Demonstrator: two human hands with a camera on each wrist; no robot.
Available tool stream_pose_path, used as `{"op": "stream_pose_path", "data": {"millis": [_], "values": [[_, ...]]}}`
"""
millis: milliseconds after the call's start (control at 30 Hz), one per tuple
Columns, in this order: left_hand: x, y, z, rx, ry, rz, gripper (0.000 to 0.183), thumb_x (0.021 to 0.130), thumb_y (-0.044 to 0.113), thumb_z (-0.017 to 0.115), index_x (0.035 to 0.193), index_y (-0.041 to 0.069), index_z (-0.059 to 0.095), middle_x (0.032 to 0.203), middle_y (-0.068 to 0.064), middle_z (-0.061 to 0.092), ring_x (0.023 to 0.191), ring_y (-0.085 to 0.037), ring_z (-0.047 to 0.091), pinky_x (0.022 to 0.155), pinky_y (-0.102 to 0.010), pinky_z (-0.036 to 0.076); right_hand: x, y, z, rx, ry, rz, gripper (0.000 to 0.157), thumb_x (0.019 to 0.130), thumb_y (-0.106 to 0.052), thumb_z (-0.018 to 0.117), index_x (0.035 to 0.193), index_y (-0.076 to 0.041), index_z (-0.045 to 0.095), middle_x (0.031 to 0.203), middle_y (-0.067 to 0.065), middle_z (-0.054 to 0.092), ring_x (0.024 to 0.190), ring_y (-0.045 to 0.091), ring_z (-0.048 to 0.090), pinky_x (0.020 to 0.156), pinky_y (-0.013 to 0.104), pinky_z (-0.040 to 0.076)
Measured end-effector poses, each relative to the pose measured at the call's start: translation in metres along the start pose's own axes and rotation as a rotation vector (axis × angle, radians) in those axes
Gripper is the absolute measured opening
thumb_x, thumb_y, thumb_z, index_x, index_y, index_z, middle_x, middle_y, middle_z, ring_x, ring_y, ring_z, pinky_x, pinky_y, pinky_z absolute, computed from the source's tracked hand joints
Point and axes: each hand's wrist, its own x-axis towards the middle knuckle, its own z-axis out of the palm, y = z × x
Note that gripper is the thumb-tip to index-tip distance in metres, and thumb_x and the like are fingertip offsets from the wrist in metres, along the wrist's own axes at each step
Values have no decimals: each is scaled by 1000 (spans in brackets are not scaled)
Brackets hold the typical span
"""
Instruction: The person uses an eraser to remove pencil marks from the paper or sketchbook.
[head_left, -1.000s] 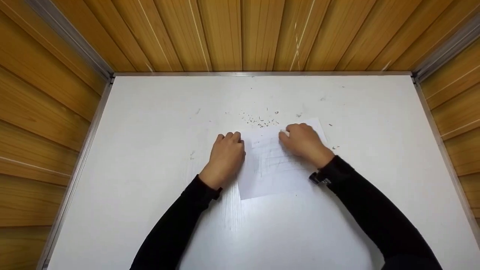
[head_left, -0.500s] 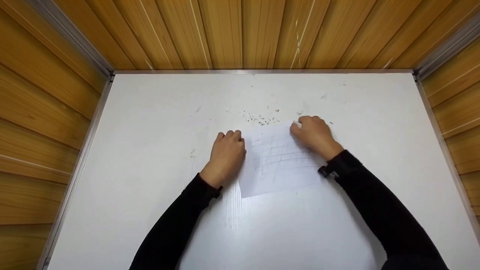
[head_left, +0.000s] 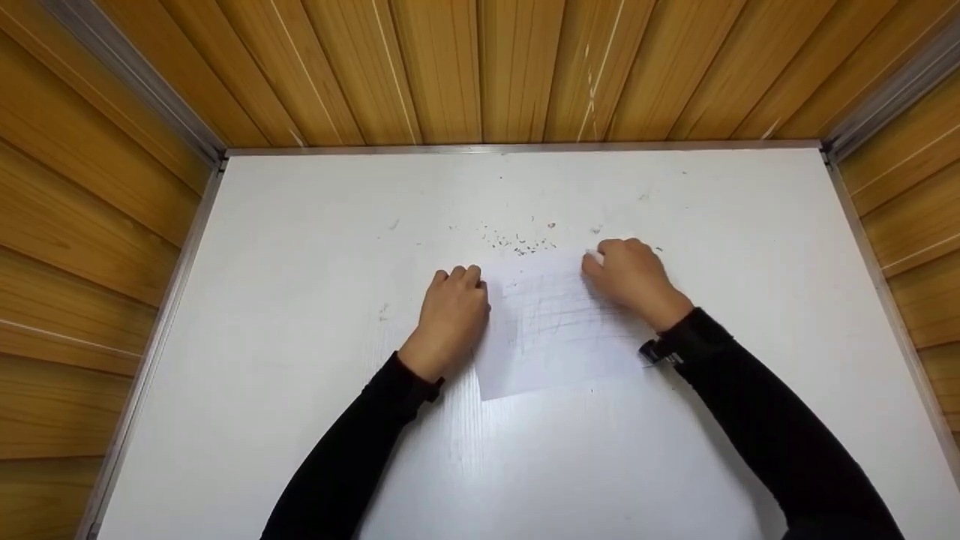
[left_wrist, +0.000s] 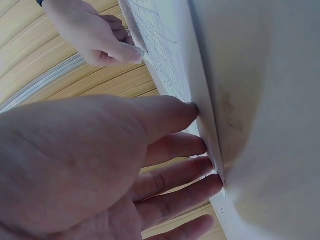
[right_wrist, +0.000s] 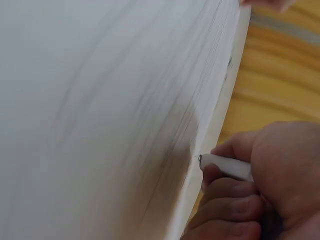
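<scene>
A white sheet of paper [head_left: 525, 367] with faint grey pencil lines lies on the white table. At its left edge rests my left hand [head_left: 454, 319]; the left wrist view shows the extended fingers [left_wrist: 175, 175] touching the slightly raised edge. My right hand [head_left: 634, 277] is over the paper's upper right part and covers that corner. Its thumb and fingers grip a white eraser [right_wrist: 225, 166], whose tip is darkened and close to the paper's surface in the right wrist view. Most of the eraser is hidden in the head view.
Dark eraser crumbs [head_left: 525, 244] lie scattered just beyond the paper's far edge. Smudges mark the table [head_left: 300, 262]. Wood-patterned panels [head_left: 517, 67] with metal edging enclose the far side and both flanks.
Compared with one second ago, my right hand with the eraser is further right along the paper. It has shifted only slightly in the last half second. The left hand stays in place.
</scene>
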Motion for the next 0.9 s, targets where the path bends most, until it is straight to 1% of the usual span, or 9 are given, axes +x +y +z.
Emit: {"op": "stream_pose_path", "data": {"millis": [133,200,267,367,467,600,667,800,900], "values": [[-1,-1,1,11,33,-11,16,99,15,76,101,1,84,93,-5,69,86,-26,69,80,-41,55,3,-40,22,4,-40,-89,46,111,-39,53,109,2,73,109,25,72,105,42,66,95,58,54],[-1,-1,2,13,38,-9,16,99,16,76,100,2,84,93,-5,69,87,-26,69,80,-41,55,8,-51,31,7,-33,-112,43,109,-38,53,102,0,73,103,22,71,99,39,64,90,55,53],[-2,-1,2,11,29,-5,17,99,18,77,100,2,84,94,-5,69,87,-26,69,81,-41,55,11,-52,35,3,-21,-114,41,108,-37,53,98,-1,72,100,21,70,95,37,63,87,53,52],[-1,-1,1,10,0,-11,19,99,21,77,100,3,84,95,-5,69,89,-26,69,83,-42,55,16,-41,33,9,3,-93,42,106,-36,53,98,0,71,100,23,70,91,37,62,83,53,52],[-1,-2,0,11,-17,-22,21,99,23,79,100,3,84,96,-4,69,89,-26,69,83,-42,55,18,-18,20,6,25,-65,44,107,-37,52,102,2,71,103,27,70,93,41,63,83,57,53],[-2,-3,-1,9,-24,-25,21,99,22,79,101,3,84,95,-5,70,89,-26,69,82,-42,55,17,18,-1,11,25,1,51,107,-38,50,116,7,73,116,32,71,101,44,64,92,59,53],[-2,-4,-1,11,-19,-21,20,99,21,78,100,2,84,95,-5,70,88,-26,69,82,-42,55,16,31,-9,11,12,35,55,108,-39,49,126,8,72,125,35,70,107,45,63,97,61,53],[-3,-4,-1,30,-22,-12,19,100,21,77,102,3,85,95,-5,70,89,-25,69,82,-41,55,14,44,-19,-4,-24,73,62,109,-39,47,142,10,65,145,39,63,125,53,63,107,65,52],[-5,-4,0,48,-18,-1,19,101,20,77,104,3,85,95,-4,69,88,-24,69,81,-40,56,11,45,-21,-5,-51,74,65,110,-41,46,147,11,61,152,39,58,137,56,59,113,67,49]]}}
